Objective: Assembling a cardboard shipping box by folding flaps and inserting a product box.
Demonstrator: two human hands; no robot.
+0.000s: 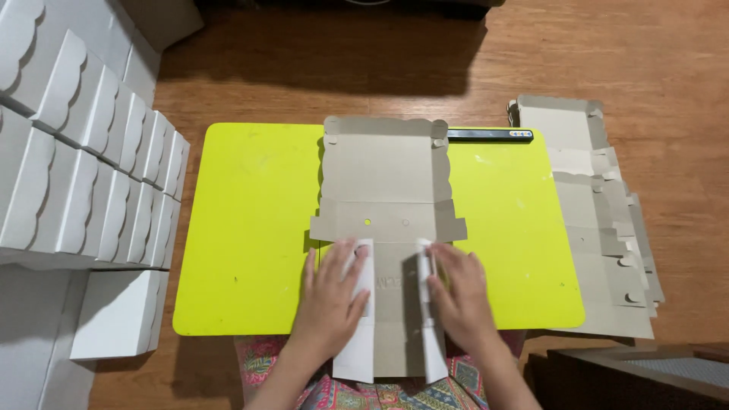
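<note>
Landmark: yellow-green board (250,228) on the wooden floor (607,53); all positions given relative to it.

Left of the board: rows of finished white boxes (99,175) with scalloped lids, stacked close. A good many are done, by my judgement.

Right of the board, partly overlapping its edge: pile of unfolded grey blanks (600,228), several deep. So a fair number are left.

On the board's middle, running from its far edge past its near edge toward my lap: the flat box blank (383,178), grey side up. Only its two long side flaps (366,266) at the near end are turned inward, white faces showing; the far panels lie flat. This box is at an early fold.

At the board's far edge: a thin black bar (490,135).

My left hand (334,296) lies flat, fingers spread, pressing the left flap down. My right hand (456,292) does likewise on the right flap. Neither pinches; the blank lies directly under both palms.
</note>
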